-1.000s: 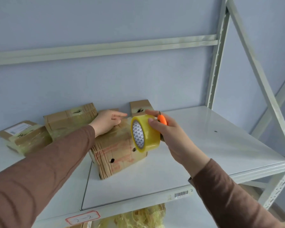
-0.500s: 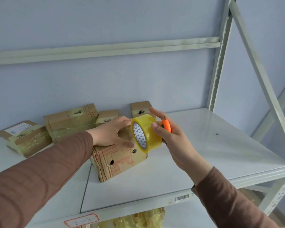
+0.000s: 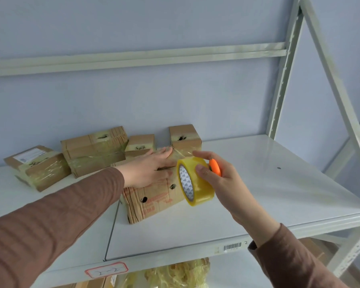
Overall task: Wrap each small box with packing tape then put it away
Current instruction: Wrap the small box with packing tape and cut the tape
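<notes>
A brown cardboard box (image 3: 154,201) with red print and round holes lies on the white shelf (image 3: 247,194). My left hand (image 3: 148,169) rests flat on its top, fingers stretched toward the far edge. My right hand (image 3: 218,177) holds a yellow roll of packing tape (image 3: 195,181) beside the box's right end, together with a small orange cutter (image 3: 215,167). A clear strip of tape (image 3: 180,153) runs from the roll onto the box top.
Several taped boxes stand along the back wall: one with a label (image 3: 37,168), a long one (image 3: 94,150), two small ones (image 3: 140,144) (image 3: 184,137). A grey upright post (image 3: 283,80) rises at right. Yellowish wrap (image 3: 179,273) lies below.
My left hand has slid forward and flattened along the box top. The tape roll has dropped lower beside the box's right end.
</notes>
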